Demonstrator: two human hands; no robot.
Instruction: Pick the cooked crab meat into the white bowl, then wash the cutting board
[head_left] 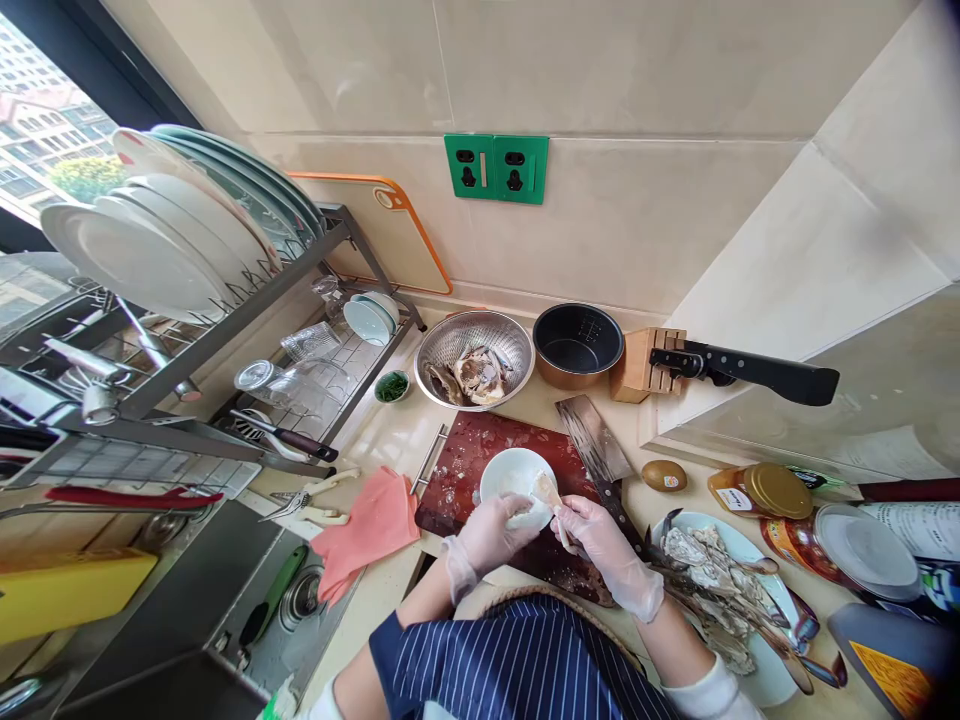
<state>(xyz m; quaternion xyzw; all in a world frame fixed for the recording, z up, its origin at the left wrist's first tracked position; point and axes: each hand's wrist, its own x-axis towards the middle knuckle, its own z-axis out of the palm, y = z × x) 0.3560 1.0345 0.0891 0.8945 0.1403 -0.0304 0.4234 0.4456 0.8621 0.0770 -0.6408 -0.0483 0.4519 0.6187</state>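
Note:
A white bowl point(508, 470) stands on the dark red cutting board point(480, 440), its inside pale. My left hand point(493, 538), in a clear plastic glove, grips the bowl's near rim. My right hand point(600, 545), gloved too, is closed around a pale, elongated piece point(547, 490) with a whitish coating, its upper end over the bowl. I cannot make out exactly what this piece is. To the right of my right hand, a light blue plate point(766, 672) holds several white-coated pieces point(712, 570) with dark, thin ends. White powder is scattered over the board.
A cleaver point(596, 440) lies across the board's right side. Behind stand a metal colander point(517, 345) with fish-like pieces, a black pot point(577, 340) and a knife block point(637, 365). Jars point(780, 490) and a kiwi point(664, 475) sit right; a pink cloth point(375, 525), dish rack point(255, 300) and sink point(289, 640) left.

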